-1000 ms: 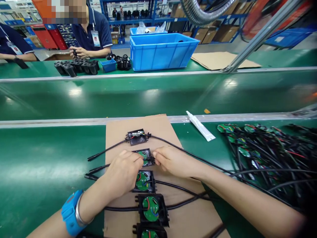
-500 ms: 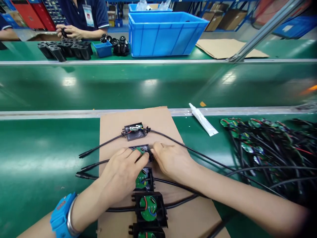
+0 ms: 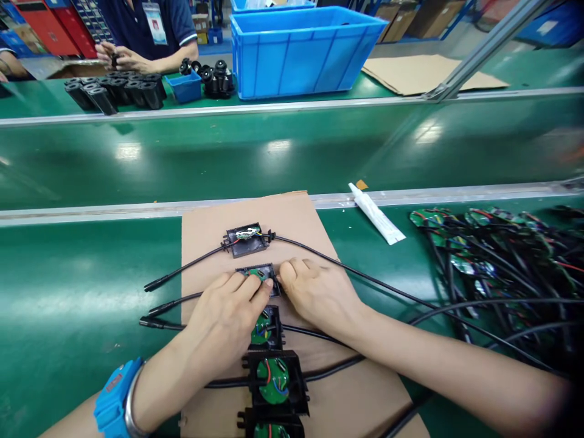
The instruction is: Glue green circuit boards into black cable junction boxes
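Note:
On a cardboard sheet stands a column of open black plastic cases with green circuit boards and black cables. My left hand rests over the second case from the far end, its fingers bent onto the case and its green board. At that case's right end is my right hand, fingers curled and pinched together; what lies between them is hidden. Beyond both hands lies the farthest case, its board dabbed with white paste. Nearer to me, a third case is partly covered by my left hand.
More cases continue toward me. A white tube lies right of the cardboard, and a heap of wired boards farther right. Across the bench are a blue bin, black cylindrical parts and a co-worker handling a small part.
The camera view has shifted and tilted slightly. Both hands stay at the second case with almost the same grip.

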Demonstrator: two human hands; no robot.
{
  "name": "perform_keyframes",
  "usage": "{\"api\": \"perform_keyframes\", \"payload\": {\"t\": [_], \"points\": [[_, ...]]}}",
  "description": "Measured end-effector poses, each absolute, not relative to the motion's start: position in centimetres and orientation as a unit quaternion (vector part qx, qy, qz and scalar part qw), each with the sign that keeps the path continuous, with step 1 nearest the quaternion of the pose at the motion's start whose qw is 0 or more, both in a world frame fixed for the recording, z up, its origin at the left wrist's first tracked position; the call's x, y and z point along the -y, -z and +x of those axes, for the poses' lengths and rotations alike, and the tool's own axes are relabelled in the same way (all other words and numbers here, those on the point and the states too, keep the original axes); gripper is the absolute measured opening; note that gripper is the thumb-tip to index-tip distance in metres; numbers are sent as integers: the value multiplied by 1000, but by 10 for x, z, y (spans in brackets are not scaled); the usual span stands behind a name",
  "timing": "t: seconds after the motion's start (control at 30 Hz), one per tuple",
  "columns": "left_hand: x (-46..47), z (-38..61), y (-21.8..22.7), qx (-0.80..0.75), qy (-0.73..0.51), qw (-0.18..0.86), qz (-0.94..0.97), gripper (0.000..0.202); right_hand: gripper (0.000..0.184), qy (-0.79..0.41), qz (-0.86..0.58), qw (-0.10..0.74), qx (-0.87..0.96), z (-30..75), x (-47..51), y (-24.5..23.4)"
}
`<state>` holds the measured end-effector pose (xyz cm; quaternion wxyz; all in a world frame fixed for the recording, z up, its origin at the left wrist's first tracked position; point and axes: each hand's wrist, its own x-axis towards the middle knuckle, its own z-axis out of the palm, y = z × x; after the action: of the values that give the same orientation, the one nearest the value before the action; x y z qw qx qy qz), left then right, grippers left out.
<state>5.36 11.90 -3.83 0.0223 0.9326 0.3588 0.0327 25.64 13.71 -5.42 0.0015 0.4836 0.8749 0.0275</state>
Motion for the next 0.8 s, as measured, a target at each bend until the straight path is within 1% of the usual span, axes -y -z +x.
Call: {"api": "perform_keyframes", "payload": {"t": [0.07, 0.2, 0.27, 0.33, 0.53, 0.67, 0.8], "points": [[-118, 54, 37, -364, -32, 16, 931, 49, 22, 24, 482, -26, -876, 259, -141, 49], [-118, 52, 39, -376, -39, 31, 925, 53, 19, 183, 451, -150, -860, 265, -148, 43], [-119, 52, 39, -377, -36, 33, 925, 54, 18, 229, 431, -188, -852, 266, -149, 45], [-119, 53, 39, -373, -26, 28, 927, 54, 17, 228, 418, -201, -856, 266, -150, 50], [-116, 57, 37, -360, 4, -9, 933, 55, 27, 129, 356, -195, -905, 263, -149, 63], [-116, 54, 39, -365, -15, 8, 931, 58, 28, 116, 368, -200, -901, 263, -147, 66], [-119, 56, 38, -363, 4, 13, 932, 58, 26, 124, 379, -227, -888, 261, -143, 65]]}}
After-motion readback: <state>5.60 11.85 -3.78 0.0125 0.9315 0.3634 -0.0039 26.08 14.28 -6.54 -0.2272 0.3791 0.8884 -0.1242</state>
